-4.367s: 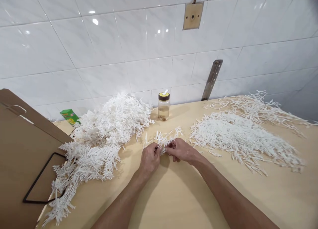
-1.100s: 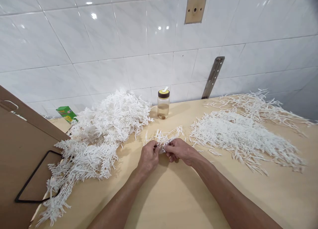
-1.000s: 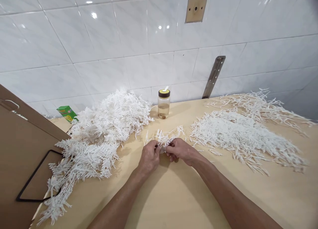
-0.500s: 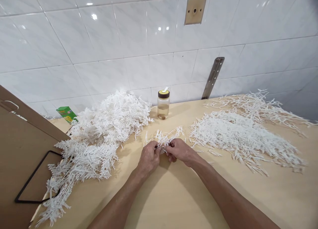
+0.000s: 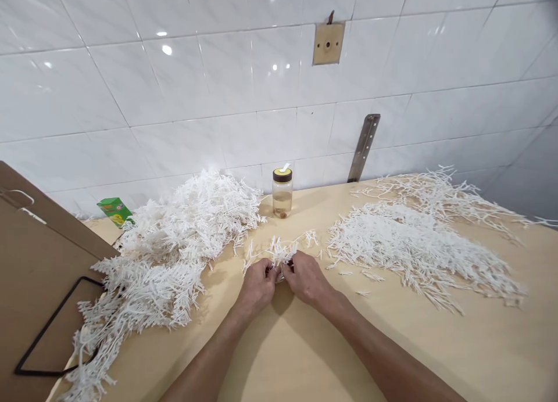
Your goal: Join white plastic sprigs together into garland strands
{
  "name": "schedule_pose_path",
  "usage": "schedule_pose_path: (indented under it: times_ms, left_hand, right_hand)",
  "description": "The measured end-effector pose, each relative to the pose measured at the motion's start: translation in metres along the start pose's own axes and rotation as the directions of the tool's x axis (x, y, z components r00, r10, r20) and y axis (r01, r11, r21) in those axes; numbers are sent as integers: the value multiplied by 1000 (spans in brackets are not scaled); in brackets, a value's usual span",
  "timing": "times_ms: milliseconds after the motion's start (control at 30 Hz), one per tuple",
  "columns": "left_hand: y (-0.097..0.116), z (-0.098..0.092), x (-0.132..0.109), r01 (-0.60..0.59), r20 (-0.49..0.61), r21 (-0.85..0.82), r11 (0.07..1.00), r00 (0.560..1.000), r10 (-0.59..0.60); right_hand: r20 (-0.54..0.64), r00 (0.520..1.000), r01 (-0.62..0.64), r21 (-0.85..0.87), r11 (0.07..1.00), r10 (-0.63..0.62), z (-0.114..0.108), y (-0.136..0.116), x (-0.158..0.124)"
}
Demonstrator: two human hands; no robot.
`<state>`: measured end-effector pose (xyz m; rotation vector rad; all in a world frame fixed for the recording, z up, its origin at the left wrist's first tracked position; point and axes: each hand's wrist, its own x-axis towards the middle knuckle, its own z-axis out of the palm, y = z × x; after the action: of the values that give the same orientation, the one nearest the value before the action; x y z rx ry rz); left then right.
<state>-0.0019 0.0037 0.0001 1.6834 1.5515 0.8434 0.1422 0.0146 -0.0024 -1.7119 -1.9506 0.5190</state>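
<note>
My left hand (image 5: 258, 284) and my right hand (image 5: 307, 279) meet at the middle of a pale wooden table (image 5: 305, 350). Both pinch the near end of a small white branched plastic sprig (image 5: 279, 250) that lies fanned out just beyond my fingers. A big heap of the same white sprigs (image 5: 174, 239) rises to the left of my hands. A flatter spread of white sprigs (image 5: 410, 245) covers the table to the right.
A clear jar with a brown lid (image 5: 282, 191) stands at the back by the tiled wall. A green carton (image 5: 112, 211) lies at the far left. A brown cardboard box (image 5: 35, 274) with a black outline flanks the left edge. A metal bracket (image 5: 362, 147) leans on the wall.
My hands have drawn closer together on the sprig, and the view has tilted slightly. The heaps and the jar stay where they were.
</note>
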Motion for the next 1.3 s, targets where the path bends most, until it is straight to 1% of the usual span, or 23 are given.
schedule_pose_path:
  times_ms: [67,100,167,267,300,367,400,433,500,567,633,700,733,767,800,867,933,1000,1100,1300]
  left_hand:
    - [-2,1,1,6,10,-18,1000,1000,-6]
    - [-3,1,1,6,18,-39,999,1000,-6]
    - [-5,2,2,2,43,-118,993,999,3]
    - [-6,2,3,17,53,-270,963,999,-3]
    - [-6,2,3,31,52,-311,950,999,-15]
    - [-5,1,3,58,50,-365,929,998,-43]
    - [-5,1,3,69,52,-378,923,997,-54]
    - [-4,1,2,78,52,-384,920,997,-63]
    - [-2,1,2,85,47,-382,920,996,-73]
    - [-1,1,1,87,37,-378,922,996,-79]
    - [-1,2,1,86,27,-373,924,996,-82]
    - [0,2,1,88,20,-366,927,996,-87]
    - [0,2,1,87,16,-363,928,996,-87]
    - [1,2,1,85,13,-363,928,996,-86]
    - [1,1,1,81,8,-366,927,996,-84]
    - [2,1,1,70,0,-375,925,997,-76]
    - [2,1,1,63,-2,-385,921,998,-69]
    - [2,1,2,63,6,-396,916,998,-66]
    - [1,1,2,55,17,-419,906,998,-53]
    - [3,0,1,43,21,-481,875,999,-38]
  right_hand:
    - [-88,995,35,-93,995,-44,1,1,2]
    - [-106,994,18,-112,994,-30,-1,2,4]
    - [-112,992,-66,-86,994,57,-10,7,9]
    - [-92,975,-196,78,978,202,-34,24,16]
    - [-99,963,-241,106,965,251,-42,32,18]
    - [-223,923,-300,87,950,312,-58,50,21]
    - [-311,900,-309,42,950,307,-65,59,22]
    - [-396,877,-301,-14,954,271,-72,67,23]
    - [-471,865,-245,-98,965,172,-82,76,21]
    - [-503,856,-192,-90,977,122,-88,72,17]
    - [-517,847,-129,26,991,124,-88,55,10]
    - [-436,899,48,209,977,49,-81,30,2]
    - [-340,940,134,285,949,-31,-75,17,-2]
    - [-234,966,188,344,920,-110,-68,6,-6]
    - [-152,975,208,383,900,-161,-59,-2,-9]
    - [-60,980,200,386,901,-191,-43,-11,-13]
    - [-38,983,184,317,930,-181,-31,-11,-13]
    - [-24,986,168,265,950,-168,-24,-5,-11]
    - [28,991,120,297,947,-134,-24,1,-8]
    - [118,991,21,365,931,-69,-27,3,-4]
